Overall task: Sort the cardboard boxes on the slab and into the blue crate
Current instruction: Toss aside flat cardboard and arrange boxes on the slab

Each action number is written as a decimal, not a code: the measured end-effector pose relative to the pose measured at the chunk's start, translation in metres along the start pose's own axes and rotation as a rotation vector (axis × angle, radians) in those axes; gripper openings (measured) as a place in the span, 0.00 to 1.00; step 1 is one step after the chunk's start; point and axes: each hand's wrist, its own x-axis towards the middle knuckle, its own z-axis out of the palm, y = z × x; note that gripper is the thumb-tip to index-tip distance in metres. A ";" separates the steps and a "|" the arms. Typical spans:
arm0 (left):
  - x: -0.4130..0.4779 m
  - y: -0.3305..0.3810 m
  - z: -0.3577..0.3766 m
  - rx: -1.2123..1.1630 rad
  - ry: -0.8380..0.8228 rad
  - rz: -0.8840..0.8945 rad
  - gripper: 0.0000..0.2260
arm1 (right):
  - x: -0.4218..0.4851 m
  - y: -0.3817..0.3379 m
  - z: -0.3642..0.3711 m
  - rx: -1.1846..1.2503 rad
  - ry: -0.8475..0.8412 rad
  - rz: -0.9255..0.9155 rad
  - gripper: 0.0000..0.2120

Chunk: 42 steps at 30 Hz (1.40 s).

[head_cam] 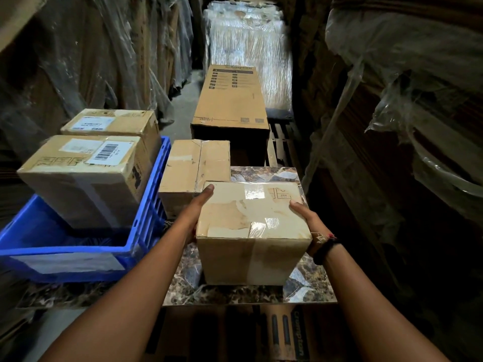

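A person clasps a taped cardboard box [251, 220] between both hands on the marbled slab [308, 291]. The left hand [200, 205] grips its left side with the thumb over the top edge, and the right hand [305, 215] clamps the opposite side. Just beyond the left hand sits a second box [188, 165]. Out to that hand's left, the blue crate [146, 218] holds two labelled boxes [86, 178]. A long printed carton [230, 100] lies well beyond both hands.

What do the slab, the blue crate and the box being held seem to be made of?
The slab: polished stone or a marble-look tile; brown veined pattern, glossy reflections. The blue crate: moulded plastic, probably; even blue colour, slotted wall. The held box: brown cardboard, matte and scuffed, sealed with shiny clear tape that reflects light.
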 end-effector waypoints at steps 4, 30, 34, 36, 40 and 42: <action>0.057 -0.017 -0.015 0.002 0.051 -0.045 0.45 | 0.010 -0.006 -0.003 -0.048 0.064 0.059 0.17; -0.044 0.020 0.063 1.534 0.007 0.723 0.24 | 0.022 0.009 0.062 -1.975 0.040 -0.508 0.29; -0.057 0.021 0.047 1.489 0.103 0.707 0.25 | 0.004 0.007 0.054 -1.895 0.134 -0.508 0.31; -0.060 0.016 0.038 1.477 0.139 0.673 0.26 | -0.005 0.010 0.046 -1.929 0.189 -0.485 0.31; -0.057 0.000 0.035 1.446 0.173 0.630 0.26 | -0.008 0.020 0.044 -1.997 0.235 -0.442 0.34; -0.054 -0.001 0.038 1.441 0.182 0.623 0.26 | -0.005 0.020 0.044 -2.003 0.241 -0.444 0.34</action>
